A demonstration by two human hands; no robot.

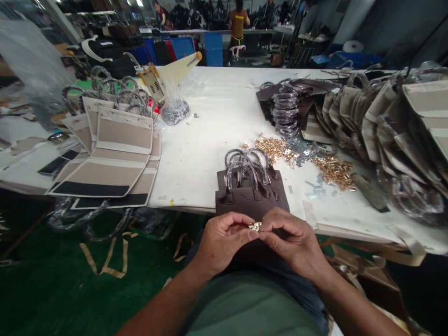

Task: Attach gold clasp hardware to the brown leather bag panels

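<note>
A small gold metal piece (255,226) is pinched between the fingertips of both my hands. My left hand (224,240) grips its left side, while thumb and forefinger of my right hand (292,238) close on its right side. Just beyond and beneath them lies a dark brown bag panel (241,200) over the table's front edge. Plastic-wrapped looped handles (247,165) stand at its top.
Gold metal fittings (275,148) lie in piles on the white table (206,140). Beige-lined bag pieces (122,140) are stacked at left, many more (381,126) at right. Two people work in the background, one in a yellowish top (238,24).
</note>
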